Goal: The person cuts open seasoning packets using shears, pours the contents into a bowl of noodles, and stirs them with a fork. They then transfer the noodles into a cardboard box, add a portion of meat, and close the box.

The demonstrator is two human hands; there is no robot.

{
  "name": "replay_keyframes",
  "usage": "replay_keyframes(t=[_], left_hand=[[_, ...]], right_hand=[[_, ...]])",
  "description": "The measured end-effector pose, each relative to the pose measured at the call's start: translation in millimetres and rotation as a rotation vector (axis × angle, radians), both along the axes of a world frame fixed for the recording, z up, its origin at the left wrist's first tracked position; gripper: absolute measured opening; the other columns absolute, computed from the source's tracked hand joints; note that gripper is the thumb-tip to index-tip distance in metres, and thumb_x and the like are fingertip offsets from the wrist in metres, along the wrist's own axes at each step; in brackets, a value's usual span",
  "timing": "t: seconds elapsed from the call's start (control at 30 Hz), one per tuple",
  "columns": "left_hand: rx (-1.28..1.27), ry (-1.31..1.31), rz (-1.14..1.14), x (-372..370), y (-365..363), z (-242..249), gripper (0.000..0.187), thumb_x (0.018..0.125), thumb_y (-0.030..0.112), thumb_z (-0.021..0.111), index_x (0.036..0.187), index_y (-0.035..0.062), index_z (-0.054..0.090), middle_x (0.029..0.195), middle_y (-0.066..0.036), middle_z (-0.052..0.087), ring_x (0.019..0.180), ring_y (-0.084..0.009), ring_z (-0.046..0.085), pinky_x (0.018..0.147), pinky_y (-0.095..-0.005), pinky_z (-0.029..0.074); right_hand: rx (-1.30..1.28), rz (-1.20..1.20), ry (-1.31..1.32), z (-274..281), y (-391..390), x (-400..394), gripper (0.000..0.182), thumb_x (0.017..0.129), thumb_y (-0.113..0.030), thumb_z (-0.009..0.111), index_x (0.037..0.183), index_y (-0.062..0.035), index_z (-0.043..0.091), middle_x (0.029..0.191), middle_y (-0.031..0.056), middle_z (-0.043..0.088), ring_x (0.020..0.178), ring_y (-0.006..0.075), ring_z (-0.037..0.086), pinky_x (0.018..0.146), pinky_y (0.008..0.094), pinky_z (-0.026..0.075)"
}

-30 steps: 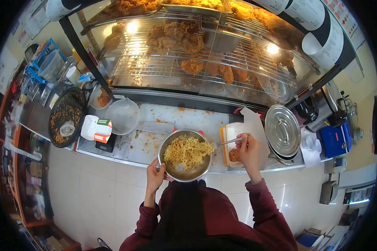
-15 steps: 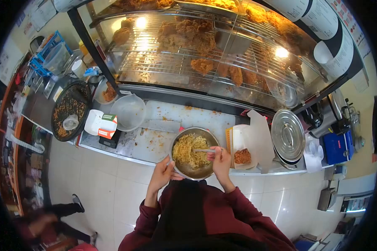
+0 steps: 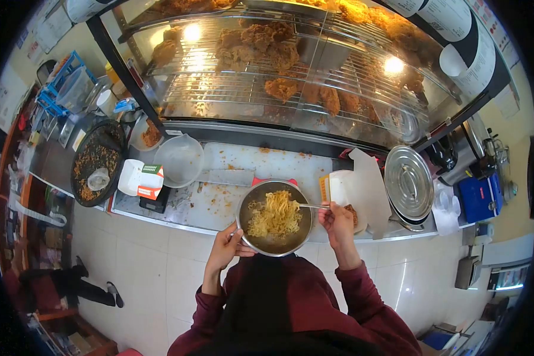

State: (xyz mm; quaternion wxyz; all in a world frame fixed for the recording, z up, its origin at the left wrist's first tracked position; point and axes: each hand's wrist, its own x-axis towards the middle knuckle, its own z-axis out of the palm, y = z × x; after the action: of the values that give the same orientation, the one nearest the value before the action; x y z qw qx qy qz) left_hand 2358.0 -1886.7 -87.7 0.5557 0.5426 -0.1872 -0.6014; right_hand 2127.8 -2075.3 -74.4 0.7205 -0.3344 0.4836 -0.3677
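Observation:
A round metal bowl (image 3: 243,207) of yellow noodles (image 3: 279,216) is right in front of me at the counter's front edge. My left hand (image 3: 226,246) grips the bowl's lower left rim, thumb on top and fingers beneath. In my right hand (image 3: 338,225) is a slim metal utensil (image 3: 313,206), pinched by its handle. Its head is buried in a raised clump of noodles, so its kind is hidden. Just beyond my right hand is an open paper takeaway box (image 3: 338,187), with a browned fried piece (image 3: 353,216) partly covered by the hand.
A wide knife (image 3: 228,177) lies on the crumb-strewn white board (image 3: 243,157). To the left are a plastic bowl (image 3: 181,157), a small carton (image 3: 139,178) and a dark pan (image 3: 98,160). A metal lid (image 3: 408,181) stands right. The glass food cabinet (image 3: 261,127) rises behind.
My right hand has moved right with the utensil, lifting a clump of noodles and partly covering the fried piece. My left hand keeps its hold on the bowl. A person at lower left has shifted.

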Motion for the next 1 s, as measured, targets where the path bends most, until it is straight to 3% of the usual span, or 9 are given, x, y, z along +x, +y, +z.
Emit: replay_keyframes(t=[0.1,0.2,0.3,0.4,0.5,0.6,0.7,0.8,1.0], left_hand=[[0.021,0.019,0.017,2.7,0.6,-7.2,0.043,0.1,0.015,0.037,0.142,0.0089,0.031,0.102,-0.019,0.063,0.073,-0.0295,0.069,0.064,-0.0349,0.06],[0.004,-0.023,0.057,2.7,-2.2,-6.7,0.044,0.099,0.014,0.04,0.142,0.009,0.031,0.105,-0.019,0.063,0.071,-0.0294,0.069,0.061,-0.0331,0.06],[-0.033,-0.051,0.084,1.9,-5.2,-10.8,0.045,0.098,0.011,0.041,0.142,0.0085,0.031,0.106,-0.018,0.062,0.07,-0.0291,0.069,0.059,-0.0318,0.06],[-0.03,-0.021,0.066,4.9,-7.6,-13.4,0.046,0.098,0.012,0.041,0.142,0.0079,0.03,0.106,-0.017,0.063,0.07,-0.0287,0.069,0.059,-0.0313,0.06],[-0.047,-0.011,0.062,6.6,-8.3,-9.9,0.046,0.099,0.014,0.041,0.143,0.0081,0.029,0.106,-0.017,0.063,0.07,-0.0284,0.069,0.059,-0.0311,0.06],[-0.056,-0.007,0.056,9.1,-8.4,-13.5,0.046,0.099,0.017,0.042,0.143,0.009,0.029,0.105,-0.016,0.063,0.071,-0.0285,0.069,0.059,-0.0315,0.06],[-0.099,0.002,0.037,11.7,-7.9,-15.8,0.047,0.099,0.019,0.042,0.143,0.0099,0.029,0.104,-0.016,0.064,0.071,-0.0286,0.069,0.06,-0.0323,0.06],[-0.087,0.018,-0.012,11.4,-11.9,-15.4,0.048,0.099,0.019,0.042,0.144,0.0103,0.028,0.107,-0.017,0.062,0.074,-0.0293,0.069,0.063,-0.0344,0.06],[-0.068,0.046,-0.049,6.7,-17.1,-13.8,0.046,0.1,0.018,0.039,0.144,0.0104,0.027,0.112,-0.019,0.059,0.079,-0.031,0.068,0.067,-0.038,0.06]], right_hand=[[-0.057,-0.001,-0.053,20.9,1.5,-1.7,0.031,0.098,-0.023,0.043,0.1,0.0031,0.06,0.078,0.0077,0.064,0.066,0.0123,0.061,0.06,0.0245,0.053],[-0.281,-0.019,0.095,45.6,13.8,8.2,0.017,0.093,-0.014,0.05,0.099,-0.0016,0.06,0.077,0.007,0.064,0.064,0.0156,0.061,0.06,0.0252,0.052],[-1.452,0.398,0.301,46.2,14.9,15.1,0.014,0.082,-0.003,0.058,0.096,-0.0076,0.061,0.078,0.0068,0.064,0.063,0.0214,0.06,0.06,0.0273,0.052],[-1.633,0.673,0.661,111.8,33.3,20.3,0.018,0.076,0.002,0.063,0.092,-0.0051,0.061,0.076,0.0084,0.062,0.063,0.0205,0.06,0.057,0.0286,0.048],[-1.68,0.514,0.641,141.7,29.0,15.7,0.017,0.077,-0.001,0.061,0.092,-0.0089,0.061,0.076,0.0057,0.063,0.067,0.0242,0.061,0.057,0.0314,0.049],[-1.369,0.394,0.906,121.9,16.4,11.8,0.006,0.086,-0.005,0.057,0.089,-0.007,0.061,0.075,0.0061,0.063,0.066,0.0225,0.063,0.056,0.0307,0.049],[-1.013,0.219,0.854,41.0,-2.6,8.3,0.018,0.095,-0.013,0.049,0.087,-0.0032,0.061,0.074,0.0077,0.064,0.059,0.0177,0.063,0.055,0.0278,0.05],[-0.525,0.115,0.579,-28.4,0.5,12.7,0.029,0.099,-0.018,0.042,0.087,0.0012,0.06,0.071,0.0094,0.063,0.057,0.0135,0.062,0.053,0.0256,0.051],[-0.377,-0.086,0.393,-16.9,14.2,19.4,0.033,0.1,-0.023,0.04,0.091,0.0009,0.06,0.068,0.0069,0.062,0.056,0.0111,0.06,0.054,0.0239,0.053]])
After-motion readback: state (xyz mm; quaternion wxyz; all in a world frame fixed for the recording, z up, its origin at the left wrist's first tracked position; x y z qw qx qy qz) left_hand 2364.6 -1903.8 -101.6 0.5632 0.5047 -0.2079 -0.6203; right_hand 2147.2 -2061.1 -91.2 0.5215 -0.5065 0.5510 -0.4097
